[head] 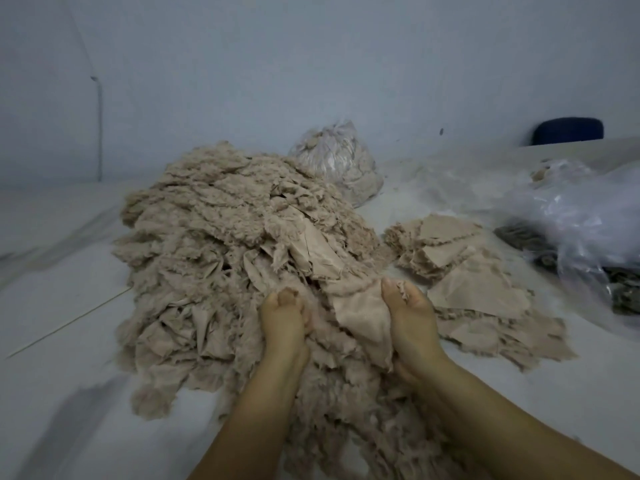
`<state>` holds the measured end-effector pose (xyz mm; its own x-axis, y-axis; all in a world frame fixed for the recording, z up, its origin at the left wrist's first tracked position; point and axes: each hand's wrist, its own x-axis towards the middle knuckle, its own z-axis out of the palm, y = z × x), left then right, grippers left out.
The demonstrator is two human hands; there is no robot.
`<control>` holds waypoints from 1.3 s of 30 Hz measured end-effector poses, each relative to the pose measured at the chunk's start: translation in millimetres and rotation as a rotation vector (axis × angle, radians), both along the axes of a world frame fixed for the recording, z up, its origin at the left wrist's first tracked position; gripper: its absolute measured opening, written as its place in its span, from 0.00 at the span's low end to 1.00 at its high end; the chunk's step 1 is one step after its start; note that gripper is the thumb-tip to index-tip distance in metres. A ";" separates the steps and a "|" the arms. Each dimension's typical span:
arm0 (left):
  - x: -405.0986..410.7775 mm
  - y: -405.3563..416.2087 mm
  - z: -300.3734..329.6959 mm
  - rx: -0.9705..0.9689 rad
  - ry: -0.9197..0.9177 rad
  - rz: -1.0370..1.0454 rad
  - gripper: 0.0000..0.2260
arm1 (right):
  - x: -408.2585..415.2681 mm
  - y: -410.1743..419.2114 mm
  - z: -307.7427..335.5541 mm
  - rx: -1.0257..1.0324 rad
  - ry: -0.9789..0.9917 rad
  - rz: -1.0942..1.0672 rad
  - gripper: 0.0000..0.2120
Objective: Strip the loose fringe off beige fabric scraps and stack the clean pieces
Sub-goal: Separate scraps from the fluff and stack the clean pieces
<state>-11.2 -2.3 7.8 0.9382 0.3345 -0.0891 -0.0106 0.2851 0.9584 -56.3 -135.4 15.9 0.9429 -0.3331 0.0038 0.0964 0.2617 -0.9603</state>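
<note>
Fuzzy-fringed beige scrap [360, 317], pinched between both hands [346, 320], flat weave

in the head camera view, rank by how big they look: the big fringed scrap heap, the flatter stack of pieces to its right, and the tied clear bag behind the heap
1. Fringed scrap heap, by far the largest.
2. Flatter stack.
3. Tied clear bag. It sits farther from the camera, so its true size against the stack is unsure.

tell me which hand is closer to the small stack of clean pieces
Right. The right hand holds a scrap just beside the stack of clean pieces, which lies to its right. The left hand is farther away, gripping fringe over the big pile.
</note>
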 end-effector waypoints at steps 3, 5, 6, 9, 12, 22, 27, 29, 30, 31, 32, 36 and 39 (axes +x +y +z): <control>-1.8 -1.3 7.7 0.068 -0.035 -0.176 0.17 | -5.1 -15.5 -0.1 -0.045 0.040 0.049 0.12; -8.7 -0.4 14.6 0.273 -0.010 -0.456 0.16 | -7.3 -25.1 2.3 -0.042 0.041 0.073 0.12; -10.9 2.0 17.4 0.387 0.012 -0.652 0.14 | -7.1 -29.6 4.5 -0.031 0.036 0.081 0.11; -14.3 15.4 29.0 0.580 0.060 -1.183 0.10 | -5.7 -42.5 14.1 -0.006 0.036 0.140 0.10; -11.6 4.3 39.3 0.408 -0.007 -1.031 0.19 | -5.2 -50.4 19.1 -0.171 -0.019 0.232 0.11; -5.7 -51.6 24.1 0.358 -0.157 -0.739 0.07 | -7.0 -73.4 7.3 -0.278 0.130 0.330 0.19; -10.0 -69.5 27.2 0.473 -0.314 -0.741 0.07 | -2.7 -80.6 16.3 -0.020 0.166 0.513 0.18; -9.0 -67.9 22.0 0.465 -0.211 -0.707 0.17 | -0.5 -83.3 14.8 -0.023 0.068 0.349 0.11; -8.5 -64.9 15.9 0.490 -0.150 -0.715 0.17 | 0.4 -84.9 12.5 -0.076 0.021 0.267 0.09; -9.5 -61.0 9.7 0.517 -0.114 -0.736 0.14 | 0.5 -86.7 10.5 -0.126 -0.014 0.210 0.08; -10.8 -57.7 5.0 0.533 -0.099 -0.747 0.12 | 0.0 -88.6 9.5 -0.158 -0.032 0.181 0.08; -14.1 -57.1 3.6 0.449 -0.076 -0.678 0.14 | -2.4 -94.1 3.0 -0.080 -0.010 0.252 0.04; -16.5 -61.4 5.8 0.472 -0.031 -0.778 0.15 | -2.3 -93.5 -0.2 -0.075 -0.044 0.252 0.03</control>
